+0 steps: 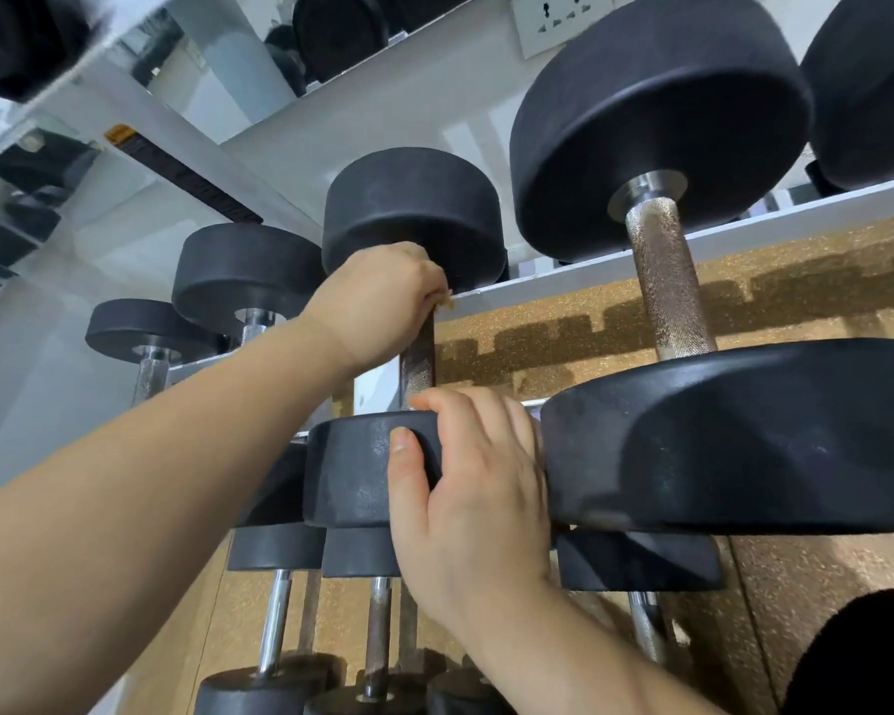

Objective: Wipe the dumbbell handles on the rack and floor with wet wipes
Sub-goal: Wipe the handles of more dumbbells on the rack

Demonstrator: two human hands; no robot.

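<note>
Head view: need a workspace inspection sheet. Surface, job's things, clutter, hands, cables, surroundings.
Surface: white rack rail carries a row of black dumbbells; lower dumbbells sit on the tier beneath.
Job's things: middle dumbbell handle is bare below the left hand; a tan scrap, likely the wipe, shows at that hand's fingers.
Clutter: nothing seen.
Hands: left hand grips the handle's far end; right hand holds the same dumbbell's near head, thumb on its rim.
Cables: nothing seen.
Surroundings: wall socket, nothing plugged in; speckled tan surface behind the rack.
</note>
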